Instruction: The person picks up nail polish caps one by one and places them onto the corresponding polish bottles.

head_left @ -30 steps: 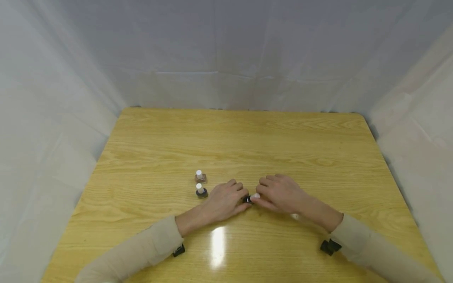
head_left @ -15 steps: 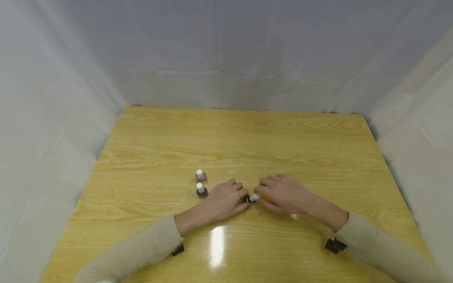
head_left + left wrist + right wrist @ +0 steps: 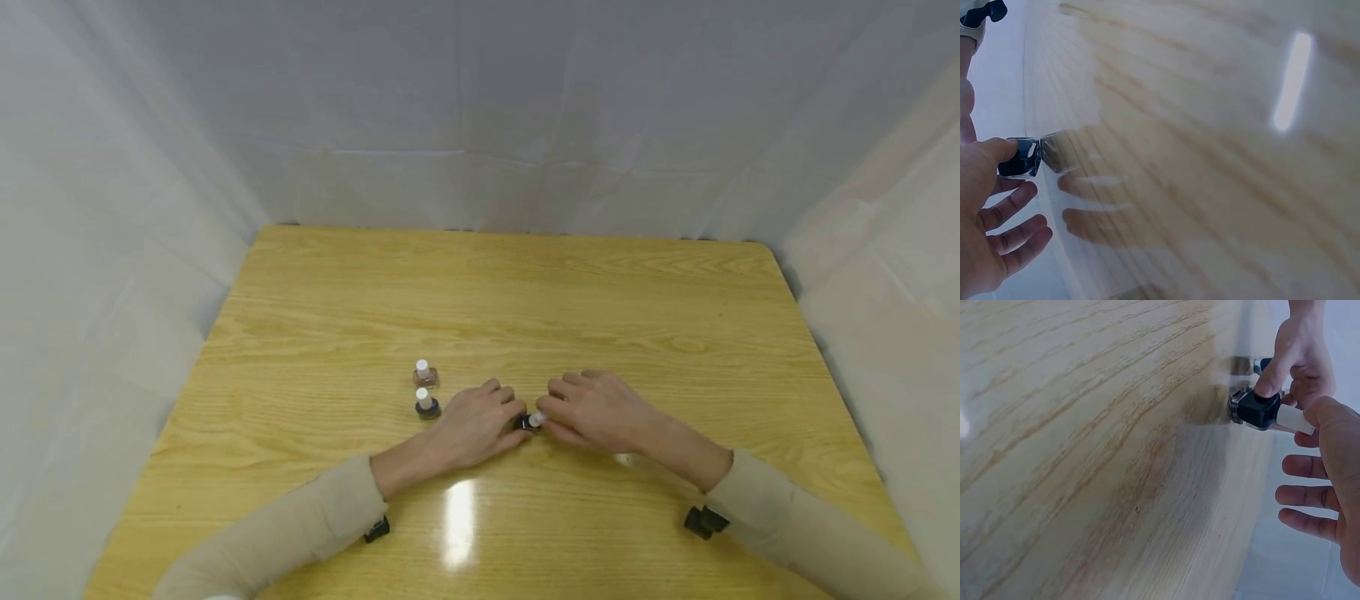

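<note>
dark glass of a small nail polish bottle (image 3: pixel 528 422) shows between the two hands, standing on the wooden counter (image 3: pixel 525 300). the left hand (image 3: pixel 477 423) grasps the bottle body: in the right wrist view its thumb presses on top of the dark glass and other fingers (image 3: pixel 1300 369) curl behind it. the right hand (image 3: pixel 596 410) pinches the white cap (image 3: pixel 1295 419) of this bottle with thumb and a finger, while its other fingers (image 3: pixel 1305 494) are spread and relaxed below. the bottle is at the tips of both hands' fingers, touching them. two more bottles stand behind the left hand's fingers, on its outer side: a dark bottle (image 3: pixel 427 405) just beside the knuckles, and a pinkish bottle (image 3: pixel 423 373) just beyond that one. both have white caps and both stand upright
</note>
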